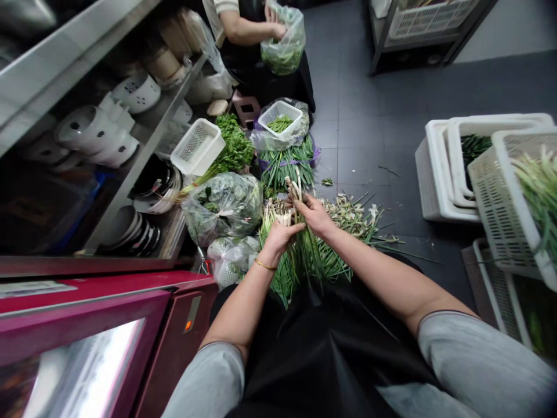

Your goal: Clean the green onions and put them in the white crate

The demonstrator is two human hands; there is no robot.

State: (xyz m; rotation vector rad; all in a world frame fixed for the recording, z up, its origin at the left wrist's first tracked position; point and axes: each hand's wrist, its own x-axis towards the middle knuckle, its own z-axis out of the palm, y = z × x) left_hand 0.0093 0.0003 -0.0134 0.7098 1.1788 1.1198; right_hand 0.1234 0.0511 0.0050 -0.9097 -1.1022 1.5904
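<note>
My left hand (281, 235) is wrapped round a bunch of green onions, their white ends up and green leaves hanging down. Beside it on the right, my right hand (314, 213) has its fingers closed on green onion stalks (297, 188) near their root ends. More green onions (282, 278) lie below and left of my hands. A heap of trimmings and leaves (348, 223) spreads over the floor to the right. Just beyond my hands are green leafy stalks (287, 168) in a purple bag.
A person's hand (278, 30) reaches into a plastic bag (284, 49) ahead. Bagged vegetables (224, 206), a white basket (198, 146) and a metal shelf (143, 157) stand left. White crates (439, 174) are at right, a red cabinet (187, 325) at lower left.
</note>
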